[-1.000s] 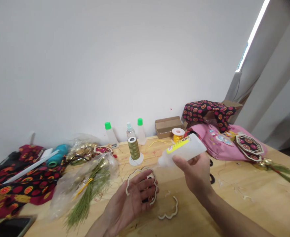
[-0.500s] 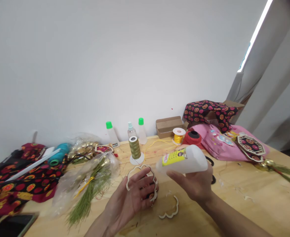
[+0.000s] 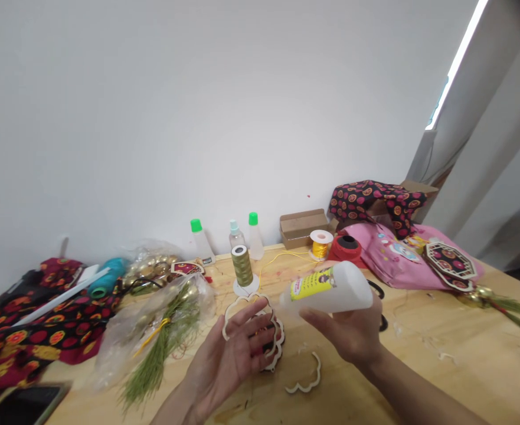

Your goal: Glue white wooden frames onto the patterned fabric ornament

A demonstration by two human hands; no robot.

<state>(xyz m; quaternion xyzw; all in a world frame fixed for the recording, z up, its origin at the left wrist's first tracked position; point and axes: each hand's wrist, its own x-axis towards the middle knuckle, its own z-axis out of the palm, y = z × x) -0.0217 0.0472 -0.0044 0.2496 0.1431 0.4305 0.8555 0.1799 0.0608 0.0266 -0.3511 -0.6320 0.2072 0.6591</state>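
Note:
My left hand (image 3: 242, 348) is palm up and steadies a thin scalloped wooden frame (image 3: 229, 308) between thumb and fingers. Behind the fingers, partly hidden, a second scalloped piece (image 3: 280, 336) with a dark patterned middle shows. My right hand (image 3: 359, 330) grips a white plastic glue bottle (image 3: 352, 286) with a yellow label, tilted almost level. Its narrow end points left toward the frame, a short gap away. A broken-off curved wooden strip (image 3: 317, 372) lies on the table between my hands.
A green thread cone (image 3: 242, 265) stands beyond my left hand, before several bottles (image 3: 255, 239). Yellow cord spool (image 3: 320, 245), red spool (image 3: 347, 249) and pink bag (image 3: 388, 265) lie right. Green tassels (image 3: 162, 348), patterned cloth (image 3: 56, 319) and a phone (image 3: 25, 406) occupy the left.
The scalloped frame in my left hand has shifted slightly left, and more of the patterned piece behind it shows. My right hand and the glue bottle have barely moved.

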